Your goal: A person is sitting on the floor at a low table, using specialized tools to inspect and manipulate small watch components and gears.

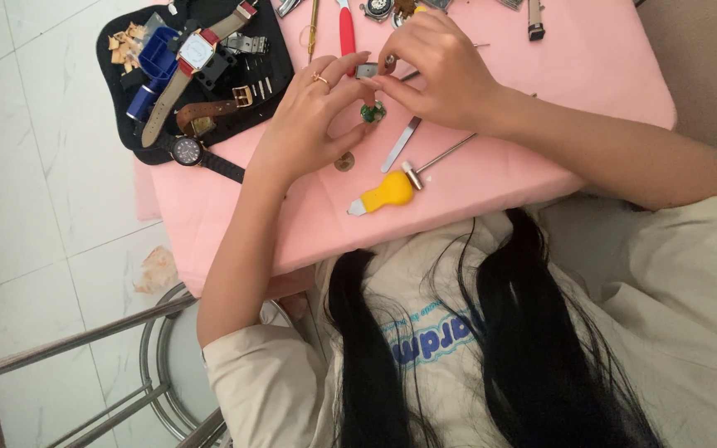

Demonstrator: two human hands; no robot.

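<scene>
Both hands pinch one small metal part (367,70): left fingers (338,83) steady it, right fingers (392,79) should press gently, squarely.

Cream tee, ring (319,79), blk hair.

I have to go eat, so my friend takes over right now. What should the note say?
Left hand: fingertips pinch the small silver part above the pink table.
Right hand: pinches the same part from the other side.
Below them: small green piece, metal strip, round disc, yellow-handled tool.
Watches lie on the black mat, untouched.
Done: silver part picked up.
Left: part not yet set down.
</scene>
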